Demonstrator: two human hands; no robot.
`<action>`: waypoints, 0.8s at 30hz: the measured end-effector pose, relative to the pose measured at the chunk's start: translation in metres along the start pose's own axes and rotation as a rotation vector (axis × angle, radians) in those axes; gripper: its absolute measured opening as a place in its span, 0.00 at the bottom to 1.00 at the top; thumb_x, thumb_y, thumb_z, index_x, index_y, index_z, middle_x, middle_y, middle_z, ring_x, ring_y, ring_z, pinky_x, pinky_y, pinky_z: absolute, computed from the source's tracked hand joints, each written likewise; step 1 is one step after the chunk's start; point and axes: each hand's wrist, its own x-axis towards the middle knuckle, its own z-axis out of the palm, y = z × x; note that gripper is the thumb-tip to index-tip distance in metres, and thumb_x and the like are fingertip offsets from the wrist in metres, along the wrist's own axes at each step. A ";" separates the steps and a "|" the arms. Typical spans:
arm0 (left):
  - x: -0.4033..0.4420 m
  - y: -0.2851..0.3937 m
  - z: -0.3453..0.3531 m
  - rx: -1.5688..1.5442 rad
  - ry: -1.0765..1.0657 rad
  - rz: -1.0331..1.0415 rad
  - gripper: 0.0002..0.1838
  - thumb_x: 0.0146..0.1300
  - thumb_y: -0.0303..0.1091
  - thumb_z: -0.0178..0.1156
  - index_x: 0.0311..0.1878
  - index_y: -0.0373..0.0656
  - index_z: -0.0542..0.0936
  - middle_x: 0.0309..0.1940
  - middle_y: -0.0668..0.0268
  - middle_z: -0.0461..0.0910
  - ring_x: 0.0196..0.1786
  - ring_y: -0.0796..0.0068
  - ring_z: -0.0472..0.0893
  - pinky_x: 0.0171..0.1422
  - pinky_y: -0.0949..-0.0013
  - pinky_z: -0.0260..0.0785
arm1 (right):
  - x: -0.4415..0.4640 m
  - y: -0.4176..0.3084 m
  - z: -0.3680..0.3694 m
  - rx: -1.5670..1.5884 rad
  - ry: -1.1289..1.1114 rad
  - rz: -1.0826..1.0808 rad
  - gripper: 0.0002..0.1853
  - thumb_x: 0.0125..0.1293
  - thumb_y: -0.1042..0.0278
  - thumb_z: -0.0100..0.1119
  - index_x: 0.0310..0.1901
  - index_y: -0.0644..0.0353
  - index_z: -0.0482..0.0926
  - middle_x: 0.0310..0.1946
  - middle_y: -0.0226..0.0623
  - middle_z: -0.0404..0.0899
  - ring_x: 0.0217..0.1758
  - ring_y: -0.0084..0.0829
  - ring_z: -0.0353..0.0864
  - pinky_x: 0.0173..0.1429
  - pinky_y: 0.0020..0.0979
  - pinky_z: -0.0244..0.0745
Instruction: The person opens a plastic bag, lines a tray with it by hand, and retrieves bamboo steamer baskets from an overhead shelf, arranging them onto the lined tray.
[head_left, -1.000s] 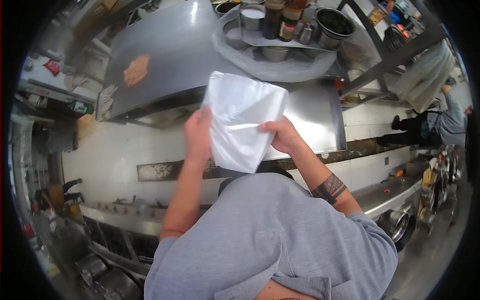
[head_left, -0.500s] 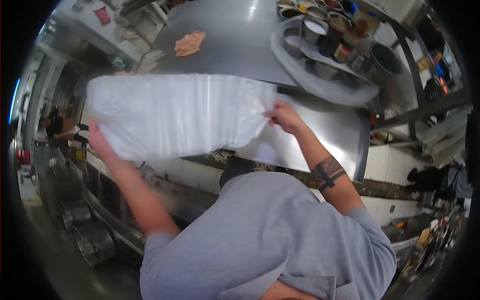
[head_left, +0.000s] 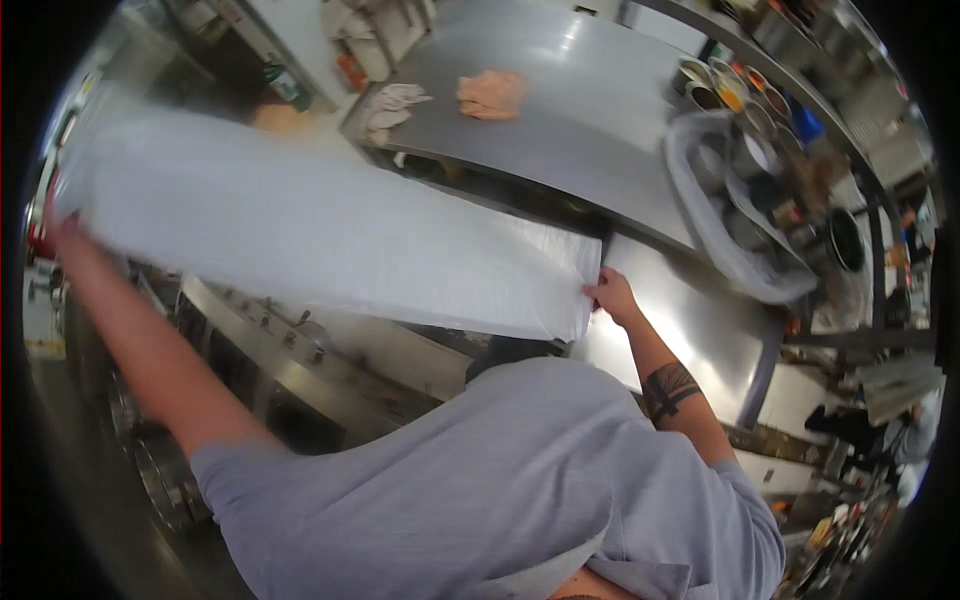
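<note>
A long sheet of whitish, see-through plastic [head_left: 330, 230] is stretched across the view between my two hands, above the floor and the counter edges. Its right end is pinched at the corner by my right hand [head_left: 613, 295], thumb and fingers closed on the film. Far out at the left edge, my left hand [head_left: 68, 230] grips the other end; it is blurred and its fingers are partly hidden. The sheet's left part is smeared by motion. Whether it is a single layer or a flattened bag, I cannot tell.
A steel table [head_left: 560, 150] stands ahead, with a peach cloth [head_left: 492, 95] and a whitish cloth [head_left: 395, 105] on it. Plastic-lined pots and containers [head_left: 740, 170] crowd its right side. A lower steel surface [head_left: 690, 330] is at right, a stove [head_left: 270, 350] at left.
My left hand has moved far out to the left, drawing the plastic out longer and tauter. The right hand still pinches its end. The view has turned left.
</note>
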 end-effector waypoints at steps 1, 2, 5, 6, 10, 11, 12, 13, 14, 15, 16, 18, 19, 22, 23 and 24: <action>0.019 -0.007 0.004 -0.040 -0.045 -0.018 0.22 0.76 0.40 0.53 0.63 0.32 0.78 0.56 0.55 0.84 0.56 0.60 0.85 0.66 0.58 0.77 | 0.002 -0.011 0.018 -0.280 0.058 0.029 0.28 0.57 0.64 0.79 0.51 0.71 0.76 0.38 0.44 0.81 0.34 0.35 0.83 0.32 0.35 0.84; 0.036 -0.016 0.011 -0.083 -0.094 -0.044 0.21 0.76 0.39 0.54 0.62 0.33 0.78 0.55 0.56 0.84 0.56 0.61 0.85 0.65 0.59 0.77 | 0.004 -0.025 0.034 -0.558 0.126 0.045 0.36 0.54 0.57 0.82 0.56 0.72 0.74 0.42 0.47 0.80 0.38 0.37 0.85 0.33 0.36 0.86; 0.058 -0.053 0.063 -0.275 -0.329 -0.173 0.17 0.75 0.34 0.58 0.60 0.33 0.79 0.53 0.58 0.86 0.53 0.64 0.86 0.64 0.61 0.78 | -0.006 -0.122 0.069 -0.578 0.024 0.110 0.41 0.58 0.38 0.76 0.53 0.71 0.73 0.39 0.45 0.79 0.37 0.34 0.83 0.31 0.36 0.85; 0.052 -0.068 0.088 -0.335 -0.427 -0.223 0.15 0.75 0.32 0.59 0.59 0.33 0.80 0.52 0.59 0.86 0.52 0.65 0.86 0.64 0.62 0.78 | -0.006 -0.158 0.075 -0.636 0.007 0.045 0.37 0.62 0.36 0.73 0.49 0.70 0.76 0.35 0.41 0.79 0.33 0.31 0.81 0.29 0.36 0.83; -0.022 -0.109 0.218 -0.139 -0.596 -0.197 0.24 0.71 0.40 0.67 0.60 0.30 0.78 0.55 0.60 0.83 0.54 0.74 0.83 0.60 0.72 0.75 | -0.033 -0.312 0.111 -0.438 -0.037 -0.394 0.33 0.71 0.33 0.60 0.33 0.63 0.80 0.29 0.33 0.81 0.27 0.28 0.78 0.35 0.29 0.77; -0.040 -0.115 0.242 -0.117 -0.636 -0.203 0.24 0.71 0.43 0.67 0.58 0.31 0.79 0.49 0.62 0.84 0.49 0.75 0.83 0.54 0.71 0.75 | -0.046 -0.348 0.124 -0.230 -0.164 -0.471 0.32 0.70 0.33 0.61 0.35 0.63 0.81 0.29 0.33 0.81 0.29 0.28 0.79 0.35 0.28 0.77; -0.058 -0.121 0.266 -0.093 -0.675 -0.207 0.24 0.71 0.46 0.68 0.55 0.33 0.80 0.44 0.64 0.84 0.44 0.77 0.83 0.48 0.71 0.76 | -0.057 -0.376 0.138 -0.020 -0.293 -0.549 0.32 0.69 0.33 0.62 0.36 0.63 0.82 0.30 0.32 0.82 0.30 0.28 0.80 0.35 0.28 0.77; -0.076 -0.126 0.289 -0.070 -0.715 -0.211 0.24 0.71 0.48 0.69 0.53 0.34 0.81 0.39 0.66 0.85 0.38 0.79 0.84 0.42 0.71 0.76 | -0.065 -0.399 0.154 0.015 -0.191 -0.607 0.31 0.69 0.34 0.63 0.39 0.63 0.84 0.31 0.32 0.83 0.32 0.28 0.82 0.35 0.28 0.78; -0.104 -0.114 0.307 -0.134 -0.755 -0.287 0.22 0.70 0.49 0.70 0.49 0.36 0.81 0.36 0.68 0.84 0.36 0.80 0.82 0.38 0.72 0.74 | -0.069 -0.414 0.164 0.050 -0.092 -0.663 0.31 0.68 0.35 0.65 0.42 0.63 0.85 0.31 0.33 0.84 0.33 0.28 0.83 0.36 0.28 0.78; -0.112 -0.115 0.318 -0.134 -0.813 -0.334 0.21 0.69 0.48 0.71 0.48 0.36 0.81 0.36 0.68 0.83 0.35 0.81 0.80 0.38 0.72 0.73 | -0.068 -0.422 0.161 0.052 -0.071 -0.669 0.31 0.68 0.35 0.65 0.42 0.63 0.85 0.31 0.33 0.84 0.33 0.28 0.83 0.36 0.28 0.78; -0.115 -0.119 0.324 -0.134 -0.868 -0.380 0.21 0.69 0.47 0.72 0.47 0.37 0.81 0.35 0.69 0.82 0.35 0.82 0.79 0.37 0.73 0.73 | -0.067 -0.431 0.158 0.011 -0.105 -0.702 0.27 0.67 0.41 0.68 0.46 0.63 0.85 0.32 0.34 0.84 0.34 0.28 0.83 0.37 0.28 0.79; -0.100 -0.136 0.324 -0.138 -0.892 -0.300 0.18 0.69 0.44 0.71 0.46 0.38 0.81 0.35 0.69 0.82 0.34 0.83 0.78 0.37 0.73 0.72 | -0.064 -0.442 0.143 -0.043 -0.127 -0.744 0.25 0.66 0.47 0.71 0.49 0.63 0.85 0.33 0.36 0.85 0.36 0.28 0.84 0.38 0.29 0.79; -0.091 -0.140 0.321 -0.135 -0.894 -0.233 0.15 0.70 0.42 0.71 0.46 0.40 0.82 0.35 0.70 0.82 0.34 0.84 0.77 0.38 0.74 0.72 | -0.063 -0.440 0.125 -0.233 -0.034 -0.761 0.21 0.66 0.56 0.70 0.52 0.65 0.83 0.35 0.35 0.85 0.36 0.26 0.84 0.39 0.28 0.79; -0.058 -0.142 0.291 0.024 -0.893 -0.041 0.08 0.71 0.34 0.68 0.48 0.42 0.82 0.35 0.73 0.82 0.36 0.84 0.78 0.41 0.73 0.73 | -0.073 -0.442 0.070 -0.566 0.153 -0.740 0.18 0.63 0.74 0.66 0.55 0.66 0.81 0.37 0.34 0.86 0.37 0.23 0.84 0.41 0.25 0.78; -0.050 -0.140 0.282 0.016 -0.898 -0.038 0.08 0.71 0.34 0.68 0.48 0.42 0.82 0.35 0.73 0.82 0.36 0.84 0.78 0.41 0.73 0.73 | -0.077 -0.444 0.054 -0.551 0.174 -0.722 0.17 0.64 0.75 0.66 0.54 0.66 0.81 0.37 0.33 0.86 0.36 0.22 0.84 0.41 0.24 0.78; -0.047 -0.129 0.273 0.126 -0.906 0.059 0.07 0.70 0.30 0.67 0.48 0.42 0.83 0.35 0.74 0.82 0.38 0.83 0.78 0.44 0.73 0.73 | -0.083 -0.445 0.039 -0.535 0.196 -0.702 0.16 0.64 0.76 0.65 0.53 0.66 0.81 0.37 0.33 0.87 0.36 0.22 0.85 0.40 0.24 0.77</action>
